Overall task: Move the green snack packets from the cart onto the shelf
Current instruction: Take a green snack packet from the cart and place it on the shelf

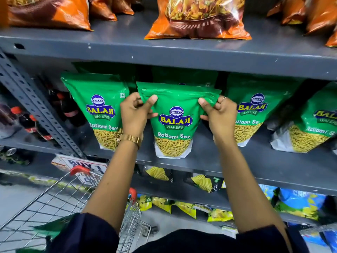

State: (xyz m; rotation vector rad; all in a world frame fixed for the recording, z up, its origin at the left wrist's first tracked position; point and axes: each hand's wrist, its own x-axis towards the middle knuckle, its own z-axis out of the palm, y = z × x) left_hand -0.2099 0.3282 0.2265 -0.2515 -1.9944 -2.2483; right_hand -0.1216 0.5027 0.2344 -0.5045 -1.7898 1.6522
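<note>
A grey metal store shelf (237, 159) holds the upright Ratlami Sev packet (175, 123), label facing out, long axis vertical. The left hand (134, 114) and right hand (221, 115) pinch its top corners. Matching packets (99, 106) flank it at 9 and 3 o'clock; wire cart (60, 201) at 7 o'clock.

glossy plastic packet (175, 114), matt metal shelf (255, 159)

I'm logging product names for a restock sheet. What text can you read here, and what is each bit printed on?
"BALAJI WAFERS", "Ratlami Sev": held packet, gripped by left hand and right hand.
Same, partly covered: left packet.
"BALAJI WAFERS", "atlami Se": right packet.
Cut off at the frame edge: far-right packet.
"BUY 1": floor sign.
Orange bags, lower-shelf packs: unreadable.
</note>
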